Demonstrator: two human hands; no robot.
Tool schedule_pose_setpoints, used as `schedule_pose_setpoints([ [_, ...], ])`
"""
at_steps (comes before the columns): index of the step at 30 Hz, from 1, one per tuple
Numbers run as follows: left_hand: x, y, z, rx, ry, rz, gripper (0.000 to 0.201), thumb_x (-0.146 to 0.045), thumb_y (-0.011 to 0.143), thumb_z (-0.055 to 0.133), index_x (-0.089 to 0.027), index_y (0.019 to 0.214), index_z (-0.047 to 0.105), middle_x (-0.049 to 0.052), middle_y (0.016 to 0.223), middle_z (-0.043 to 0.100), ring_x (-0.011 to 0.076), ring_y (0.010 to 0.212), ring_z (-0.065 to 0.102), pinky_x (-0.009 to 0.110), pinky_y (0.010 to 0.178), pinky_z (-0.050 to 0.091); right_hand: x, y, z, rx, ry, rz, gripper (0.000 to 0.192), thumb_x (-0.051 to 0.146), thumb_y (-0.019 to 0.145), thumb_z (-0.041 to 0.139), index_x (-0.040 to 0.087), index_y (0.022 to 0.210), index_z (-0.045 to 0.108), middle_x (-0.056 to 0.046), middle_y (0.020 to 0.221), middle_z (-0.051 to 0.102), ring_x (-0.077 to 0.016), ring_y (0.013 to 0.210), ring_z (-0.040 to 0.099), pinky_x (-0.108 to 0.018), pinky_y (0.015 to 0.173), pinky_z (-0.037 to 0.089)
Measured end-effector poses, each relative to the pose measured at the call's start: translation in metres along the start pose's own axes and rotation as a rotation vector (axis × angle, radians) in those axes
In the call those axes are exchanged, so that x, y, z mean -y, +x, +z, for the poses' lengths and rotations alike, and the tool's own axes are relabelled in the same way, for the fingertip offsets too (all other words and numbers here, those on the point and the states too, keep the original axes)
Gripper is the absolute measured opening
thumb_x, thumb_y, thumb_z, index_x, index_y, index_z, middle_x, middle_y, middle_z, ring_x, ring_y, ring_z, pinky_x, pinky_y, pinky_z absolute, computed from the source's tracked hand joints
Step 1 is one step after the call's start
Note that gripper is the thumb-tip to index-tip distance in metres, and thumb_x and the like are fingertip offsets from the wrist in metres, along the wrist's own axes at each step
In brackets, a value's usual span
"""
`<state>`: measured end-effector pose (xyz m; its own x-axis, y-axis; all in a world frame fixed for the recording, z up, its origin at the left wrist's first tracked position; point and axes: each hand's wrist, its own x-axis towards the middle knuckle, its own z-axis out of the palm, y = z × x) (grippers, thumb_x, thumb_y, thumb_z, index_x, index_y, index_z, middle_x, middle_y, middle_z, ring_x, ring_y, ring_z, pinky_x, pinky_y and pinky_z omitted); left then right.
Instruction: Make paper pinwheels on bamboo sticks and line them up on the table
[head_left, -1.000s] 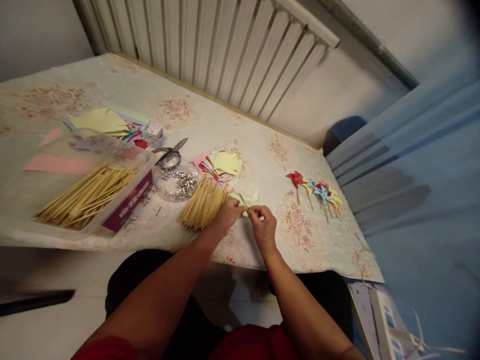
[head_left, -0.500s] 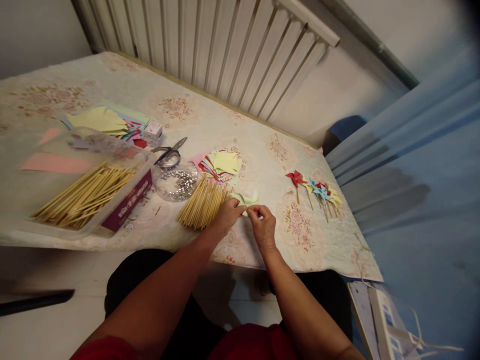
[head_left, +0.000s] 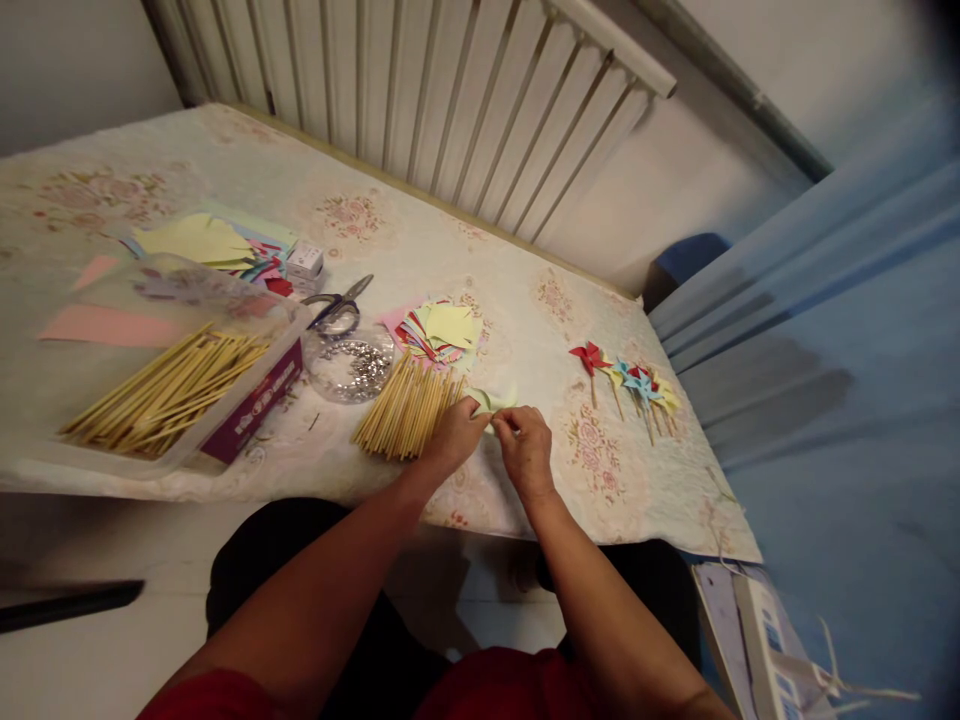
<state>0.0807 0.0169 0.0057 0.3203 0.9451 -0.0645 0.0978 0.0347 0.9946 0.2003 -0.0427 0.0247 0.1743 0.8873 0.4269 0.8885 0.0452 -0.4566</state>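
Between my hands is a pale green paper pinwheel (head_left: pixel 495 398), its blades curling up past my fingertips. My left hand (head_left: pixel 456 436) is closed on its left side, thumb and fingers pinched together. My right hand (head_left: pixel 526 446) pinches at the near edge of the paper; whether it also grips a pin or other small piece is hidden by the fingers. Just left of my left hand lies a row of thin wooden sticks (head_left: pixel 405 408). Beyond it is a stack of cut paper squares (head_left: pixel 450 330) in several colours.
A round clear dish of small metal pieces (head_left: pixel 352 366) stands beside scissors (head_left: pixel 341 305). Leftward is a plastic box (head_left: pixel 259 385) holding more sticks, with paper sheets (head_left: pixel 195 242) and a small white box (head_left: pixel 306 262) behind. Finished pinwheels (head_left: pixel 637 383) lie at the right, near a blue curtain (head_left: pixel 825 380).
My fingers have shifted slightly on the green paper, and less of it shows between them. The view has moved a little; the other things lie as before.
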Motion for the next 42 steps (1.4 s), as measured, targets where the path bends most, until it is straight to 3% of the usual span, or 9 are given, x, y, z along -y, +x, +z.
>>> schedule_pose_setpoints([
  [5, -0.001, -0.001, 0.0, -0.02, 0.066, -0.018, 0.021, -0.022, 0.075, 0.057, -0.018, 0.057, 0.045, -0.006, 0.055, 0.035, 0.0112, 0.057, 0.033, 0.026, 0.055, 0.022, -0.001, -0.003, 0.011, -0.044, 0.136, 0.164, 0.016, 0.026, 0.084, 0.054, 0.02, 0.072, 0.063, -0.001, 0.069, 0.061, -0.0171, 0.07, 0.053, -0.029, 0.07, 0.04],
  [10, -0.005, -0.002, -0.001, -0.007, 0.064, -0.003, 0.023, -0.02, 0.075, 0.056, -0.019, 0.056, 0.042, -0.006, 0.054, 0.036, 0.0111, 0.057, 0.034, 0.026, 0.056, 0.023, 0.0, 0.001, -0.001, 0.027, -0.035, -0.077, 0.017, 0.027, 0.087, 0.055, 0.02, 0.075, 0.064, -0.004, 0.074, 0.061, -0.0192, 0.077, 0.05, -0.033, 0.077, 0.038],
  [12, -0.004, -0.002, -0.001, -0.01, 0.061, -0.003, 0.025, -0.02, 0.075, 0.056, -0.019, 0.056, 0.04, -0.006, 0.054, 0.035, 0.0109, 0.057, 0.033, 0.026, 0.055, 0.022, -0.001, 0.003, -0.004, 0.049, -0.046, -0.104, 0.016, 0.027, 0.087, 0.055, 0.021, 0.075, 0.065, -0.004, 0.075, 0.061, -0.0193, 0.077, 0.05, -0.033, 0.078, 0.038],
  [19, 0.002, 0.001, 0.0, -0.013, 0.101, 0.004, 0.024, -0.023, 0.075, 0.054, -0.019, 0.057, 0.038, -0.006, 0.057, 0.034, 0.0109, 0.057, 0.034, 0.027, 0.055, 0.022, -0.001, 0.002, 0.009, 0.015, 0.21, 0.23, 0.016, 0.026, 0.082, 0.055, 0.019, 0.07, 0.062, 0.0, 0.067, 0.06, -0.0159, 0.065, 0.052, -0.027, 0.066, 0.04],
  [24, 0.003, 0.001, 0.0, 0.021, 0.131, -0.01, 0.022, -0.025, 0.077, 0.052, -0.019, 0.06, 0.039, -0.006, 0.058, 0.035, 0.0104, 0.058, 0.035, 0.026, 0.055, 0.023, 0.0, 0.007, -0.004, 0.075, -0.011, -0.069, 0.018, 0.026, 0.086, 0.054, 0.02, 0.072, 0.063, -0.003, 0.072, 0.061, -0.0185, 0.075, 0.05, -0.031, 0.076, 0.038],
  [27, 0.004, 0.002, 0.0, 0.024, 0.153, -0.018, 0.022, -0.026, 0.077, 0.051, -0.019, 0.061, 0.039, -0.006, 0.058, 0.034, 0.0101, 0.058, 0.035, 0.026, 0.055, 0.022, -0.001, 0.009, -0.008, 0.091, -0.041, -0.124, 0.017, 0.025, 0.086, 0.055, 0.02, 0.073, 0.064, -0.004, 0.073, 0.061, -0.0188, 0.076, 0.05, -0.032, 0.076, 0.037],
  [29, 0.005, 0.002, 0.0, 0.015, 0.175, -0.019, 0.022, -0.027, 0.077, 0.051, -0.019, 0.061, 0.039, -0.006, 0.058, 0.034, 0.0099, 0.058, 0.034, 0.026, 0.055, 0.021, -0.002, 0.009, -0.004, 0.068, 0.023, -0.065, 0.017, 0.025, 0.085, 0.056, 0.019, 0.071, 0.063, -0.003, 0.071, 0.06, -0.0181, 0.074, 0.05, -0.031, 0.073, 0.038],
  [34, 0.005, 0.002, -0.001, 0.015, 0.199, -0.024, 0.022, -0.029, 0.078, 0.051, -0.019, 0.062, 0.039, -0.006, 0.059, 0.036, 0.0099, 0.058, 0.035, 0.026, 0.055, 0.022, -0.001, 0.003, 0.011, 0.001, 0.275, 0.264, 0.016, 0.03, 0.079, 0.058, 0.019, 0.069, 0.064, 0.0, 0.065, 0.059, -0.0155, 0.064, 0.051, -0.028, 0.066, 0.039],
  [42, 0.0, 0.002, -0.003, 0.046, 0.169, -0.055, 0.019, -0.028, 0.078, 0.051, -0.018, 0.064, 0.043, -0.005, 0.06, 0.043, 0.0103, 0.06, 0.04, 0.025, 0.056, 0.025, 0.001, 0.002, 0.011, -0.12, 0.234, 0.342, 0.019, 0.035, 0.07, 0.067, 0.018, 0.069, 0.06, 0.0, 0.07, 0.058, -0.0155, 0.069, 0.051, -0.029, 0.069, 0.041],
])
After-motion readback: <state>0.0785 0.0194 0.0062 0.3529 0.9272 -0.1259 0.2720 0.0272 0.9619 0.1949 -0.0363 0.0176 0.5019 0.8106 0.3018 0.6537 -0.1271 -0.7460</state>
